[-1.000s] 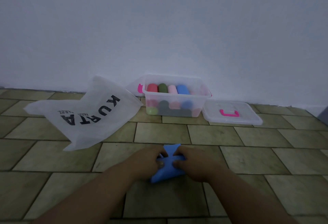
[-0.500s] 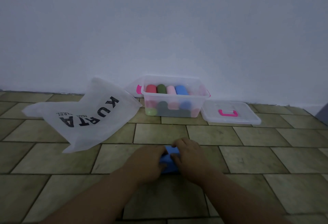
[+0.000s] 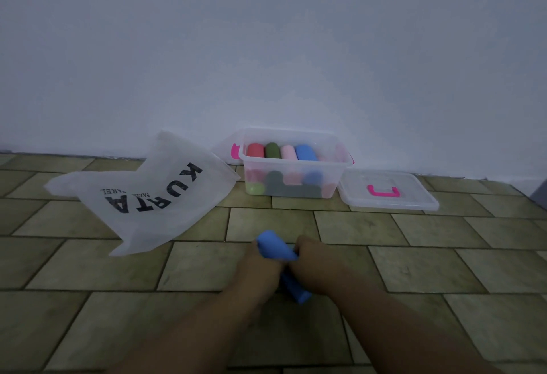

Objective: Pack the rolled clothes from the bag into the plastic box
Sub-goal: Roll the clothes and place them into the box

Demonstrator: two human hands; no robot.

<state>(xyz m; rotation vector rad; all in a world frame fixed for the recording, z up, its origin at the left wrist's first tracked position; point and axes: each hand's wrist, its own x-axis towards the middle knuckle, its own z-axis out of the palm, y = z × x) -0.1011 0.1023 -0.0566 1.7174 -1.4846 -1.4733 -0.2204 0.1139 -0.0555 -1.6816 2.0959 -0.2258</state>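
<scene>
A blue rolled cloth (image 3: 275,247) is held just above the tiled floor between both hands. My left hand (image 3: 260,264) grips its left side and my right hand (image 3: 313,261) grips its right side; a blue end pokes out below at the wrists. The clear plastic box (image 3: 296,163) stands by the wall, holding several rolled clothes in red, green, pink and blue, with more rolls underneath. The white bag (image 3: 148,193) printed "KURTA" lies flat on the floor to the left of the box.
The box's clear lid (image 3: 387,190) with a pink handle lies on the floor right of the box. A white wall rises directly behind the box. Green-brown floor tiles (image 3: 444,264) surround my hands.
The blue cloth went from a loose, spread piece to a tighter roll. My hands closed together around it and its top end now sticks up between them.
</scene>
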